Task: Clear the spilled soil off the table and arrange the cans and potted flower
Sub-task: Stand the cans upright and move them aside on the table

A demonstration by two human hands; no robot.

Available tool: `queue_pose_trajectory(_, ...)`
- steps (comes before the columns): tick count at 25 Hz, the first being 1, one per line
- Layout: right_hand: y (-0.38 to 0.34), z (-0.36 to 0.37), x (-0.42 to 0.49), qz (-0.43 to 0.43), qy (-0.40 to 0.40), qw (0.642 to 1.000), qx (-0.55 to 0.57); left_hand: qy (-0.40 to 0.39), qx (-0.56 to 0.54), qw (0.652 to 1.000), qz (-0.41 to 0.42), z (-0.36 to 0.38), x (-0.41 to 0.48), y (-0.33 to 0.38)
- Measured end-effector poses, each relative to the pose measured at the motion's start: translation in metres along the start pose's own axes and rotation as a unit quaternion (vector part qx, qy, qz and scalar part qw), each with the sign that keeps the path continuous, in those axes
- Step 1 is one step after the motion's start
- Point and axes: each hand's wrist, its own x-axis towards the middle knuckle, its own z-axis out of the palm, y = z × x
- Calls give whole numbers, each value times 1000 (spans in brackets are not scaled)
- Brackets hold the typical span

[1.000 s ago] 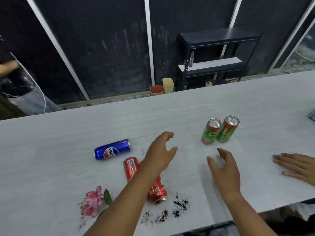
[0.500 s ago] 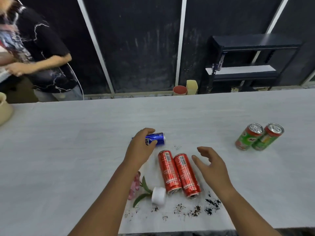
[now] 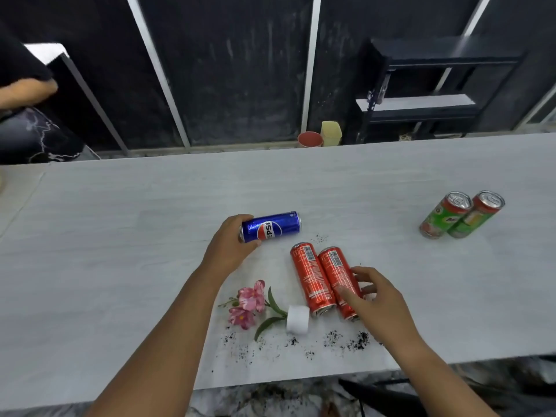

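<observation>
Pale bench [image 3: 120,236]: soil [image 3: 359,340] lies unswept along its near edge by the tipped potted flower [image 3: 298,319]. Right hand [image 3: 382,302] has just curled onto the right red can [image 3: 334,266]; beyond, left hand [image 3: 225,248] now grips the blue can [image 3: 270,227]. Cans come first, seemingly.

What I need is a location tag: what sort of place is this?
Probably a workshop or test room, not a home: a long white table, a dark panelled wall and a black metal shelf rack.

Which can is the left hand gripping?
The blue Pepsi can, the only blue one; the left hand grips its end. The right hand holds the rightmost red can.
</observation>
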Motion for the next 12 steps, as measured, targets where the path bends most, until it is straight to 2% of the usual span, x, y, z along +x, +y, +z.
queue_pose_trajectory(6,3,9,-10,23,32,999,8,6,-42,999,2,6,4,-2)
queue_pose_trajectory(12,-2,11,-9,3,82,996,22,7,-148,989,-22,5,-2,-2)
